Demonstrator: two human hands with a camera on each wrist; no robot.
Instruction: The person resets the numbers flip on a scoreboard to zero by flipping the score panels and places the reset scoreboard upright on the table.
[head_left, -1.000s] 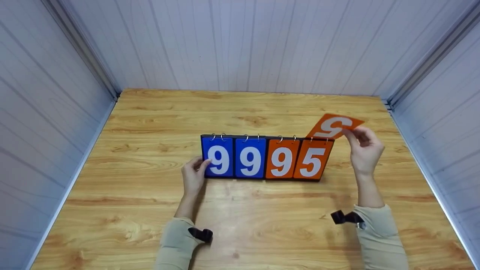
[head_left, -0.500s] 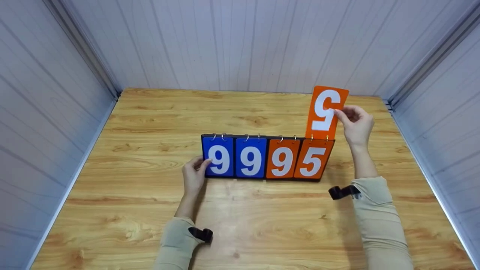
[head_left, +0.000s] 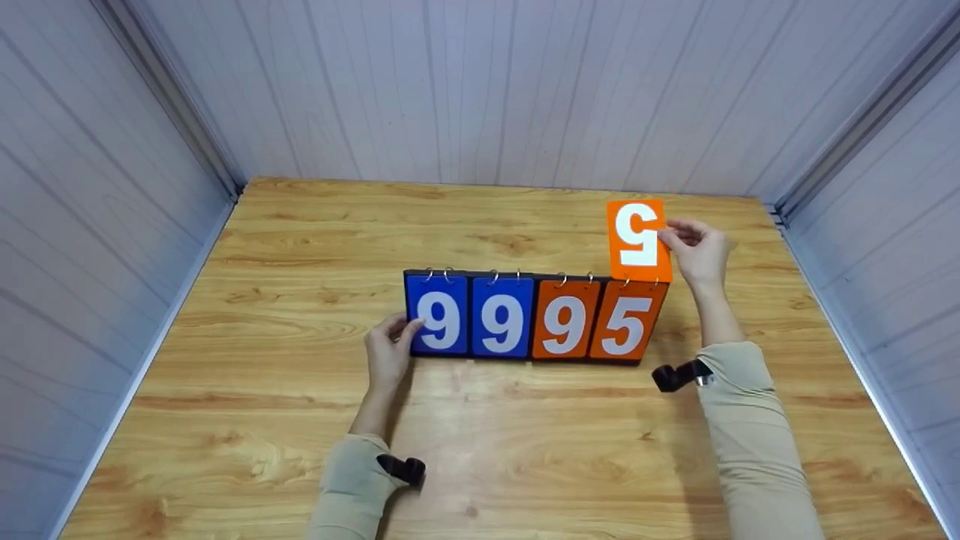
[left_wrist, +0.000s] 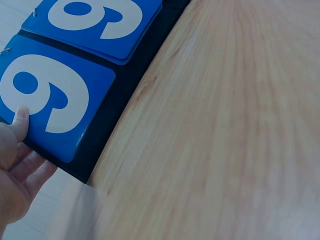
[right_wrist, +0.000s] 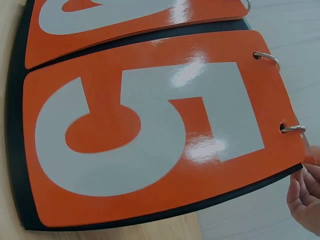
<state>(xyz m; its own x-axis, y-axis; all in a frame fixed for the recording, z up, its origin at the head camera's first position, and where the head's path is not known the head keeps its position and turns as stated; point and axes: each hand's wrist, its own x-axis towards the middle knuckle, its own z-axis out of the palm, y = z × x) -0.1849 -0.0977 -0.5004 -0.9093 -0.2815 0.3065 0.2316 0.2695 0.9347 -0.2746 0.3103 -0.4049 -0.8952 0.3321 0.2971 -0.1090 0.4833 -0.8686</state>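
The flipped orange card [head_left: 638, 240] stands raised above the right end of the scoreboard [head_left: 534, 315], hung on its rings at the top edge and showing an upside-down white 5. The right hand [head_left: 697, 251] pinches this card at its right edge between thumb and fingertips, the other fingers loosely curled. Below it the front orange card [head_left: 626, 324] reads 5; in the right wrist view that card [right_wrist: 160, 135] lies flat on the dark backing, two metal rings [right_wrist: 267, 57] through its edge, and only fingertips show at the lower right corner.

The scoreboard sits upright near the middle of the worktop [head_left: 480, 450], reading 9 9 9 5: two blue cards on the left, two orange on the right. The left hand [head_left: 388, 352] holds the board's left end, thumb laid on the face of the leftmost blue card [head_left: 436, 321] and fingers curled behind the edge; the left wrist view shows the thumb tip on that card [left_wrist: 47, 100] beside the white 9, the fingers under the dark backing's corner.

Bare worktop runs on every side of the board: a broad stretch near the person, a strip on the far side up to the white panelled wall [head_left: 480, 90], and room left and right to the side walls. Both forearms wear beige sleeves [head_left: 750, 435] with a black strap at each wrist.
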